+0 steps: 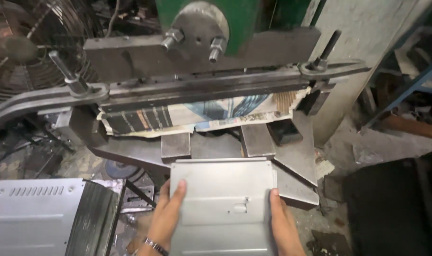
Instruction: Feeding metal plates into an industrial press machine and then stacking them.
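Note:
I hold a flat grey sheet-metal panel (223, 204) with a small rectangular cut-out, level in front of a press machine. My left hand (166, 218) grips its left edge, thumb on top, a bracelet at the wrist. My right hand (283, 225) grips its right edge, thumb on top. The panel's far edge lies close to two steel blocks (175, 146) on the dark press bed (130, 152). Above them hangs the long dark press blade bar (202, 87), with folded printed paper (197, 116) tucked beneath it.
A stack of similar grey panels (36, 215) with slots lies at the lower left. A wire fan guard (31, 42) stands at the upper left. The green machine body (244, 19) rises behind. A dark box (391, 204) sits at the right, a concrete pillar (363, 42) beyond.

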